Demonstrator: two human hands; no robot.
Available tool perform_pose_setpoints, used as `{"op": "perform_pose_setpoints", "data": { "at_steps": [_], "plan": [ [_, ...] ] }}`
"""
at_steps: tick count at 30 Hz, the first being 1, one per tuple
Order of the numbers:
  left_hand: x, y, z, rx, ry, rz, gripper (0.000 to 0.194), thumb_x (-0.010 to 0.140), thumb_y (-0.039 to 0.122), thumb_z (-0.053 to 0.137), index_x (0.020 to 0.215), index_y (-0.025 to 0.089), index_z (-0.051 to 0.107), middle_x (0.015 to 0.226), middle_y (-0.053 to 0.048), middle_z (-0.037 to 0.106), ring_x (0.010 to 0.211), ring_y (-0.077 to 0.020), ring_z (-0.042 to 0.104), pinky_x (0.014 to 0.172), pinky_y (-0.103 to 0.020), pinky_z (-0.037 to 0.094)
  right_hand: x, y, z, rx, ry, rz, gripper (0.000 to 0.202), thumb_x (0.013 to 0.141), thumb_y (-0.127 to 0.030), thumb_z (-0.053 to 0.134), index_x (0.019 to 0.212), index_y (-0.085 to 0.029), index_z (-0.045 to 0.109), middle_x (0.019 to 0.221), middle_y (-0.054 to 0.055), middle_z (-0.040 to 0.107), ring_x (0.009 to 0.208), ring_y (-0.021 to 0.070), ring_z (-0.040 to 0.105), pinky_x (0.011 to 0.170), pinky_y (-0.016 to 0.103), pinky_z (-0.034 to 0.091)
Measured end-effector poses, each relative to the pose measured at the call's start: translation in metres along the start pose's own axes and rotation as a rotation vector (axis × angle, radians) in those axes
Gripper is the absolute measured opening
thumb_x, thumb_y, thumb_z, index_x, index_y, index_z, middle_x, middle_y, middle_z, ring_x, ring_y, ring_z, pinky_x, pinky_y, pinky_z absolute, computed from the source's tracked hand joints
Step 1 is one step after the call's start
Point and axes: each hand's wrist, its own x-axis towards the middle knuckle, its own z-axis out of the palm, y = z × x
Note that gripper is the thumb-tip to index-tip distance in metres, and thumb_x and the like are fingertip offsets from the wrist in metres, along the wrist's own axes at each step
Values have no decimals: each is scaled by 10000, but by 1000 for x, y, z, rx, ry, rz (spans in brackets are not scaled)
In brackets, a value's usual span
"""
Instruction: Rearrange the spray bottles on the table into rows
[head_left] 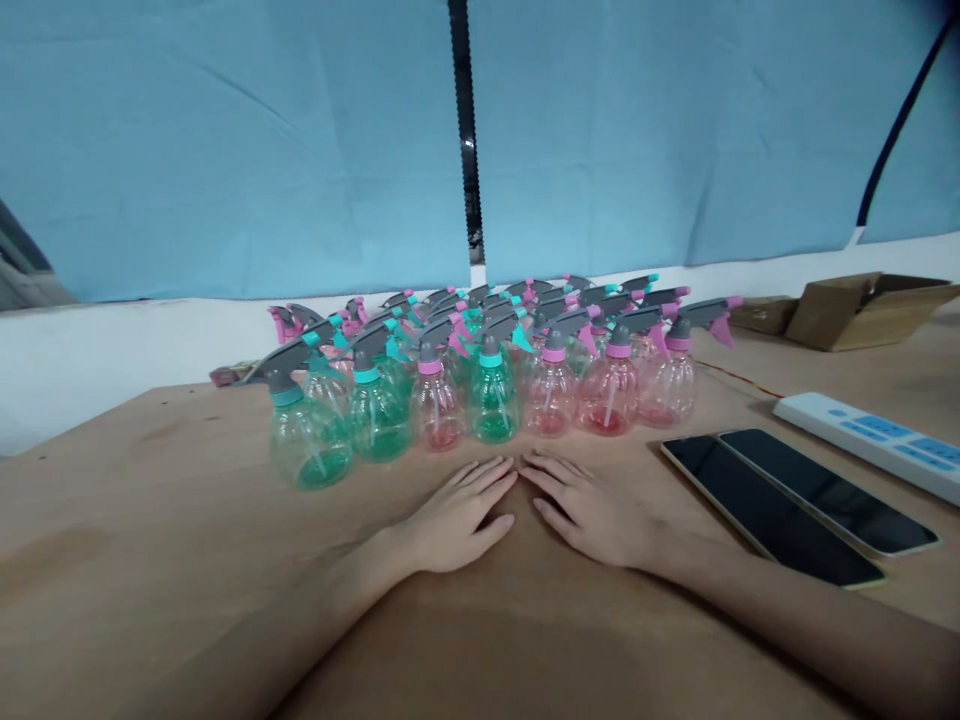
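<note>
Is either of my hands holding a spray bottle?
No, the left hand and the right hand both lie palm-down on the table, in front of the spray bottles.

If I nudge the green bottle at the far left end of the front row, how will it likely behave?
The green spray bottle is probably light, since its clear body looks nearly empty. Its smooth, shiny wall may slip a little under a fingertip. With a rounded belly and a long spray head on top, it could well tip if pushed high.

Both hands point(525, 512) near spray bottles point(495, 395)
</note>
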Motion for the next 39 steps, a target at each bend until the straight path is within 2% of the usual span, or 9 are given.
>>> {"op": "perform_pose_setpoints", "data": {
  "at_steps": [12,21,39],
  "plan": [
    [-1,2,-1,42,-9,0,562,909,410,317,1386,115,287,1468,-94,244,1353,-211,213,1108,-382,209,0,2,1,-7,7,-12,447,904,-276,345,1314,-118,431,1346,128,449,1246,235,383,1033,430,326],
    [-1,1,-1,5,24,11,548,904,408,339,1382,141,300,1456,-93,272,1346,-223,234,1096,-411,238,0,2,4,6,38,-12,442,903,-274,347,1310,-128,438,1345,134,452,1242,237,391,1022,446,336],
    [0,1,-1,56,11,14,560,905,414,328,1379,116,302,1457,-98,270,1342,-216,243,1095,-396,242,0,0,-1,-23,-6,-13,454,905,-260,345,1315,-82,428,1354,151,436,1250,243,380,1038,428,320]
  ]
}}
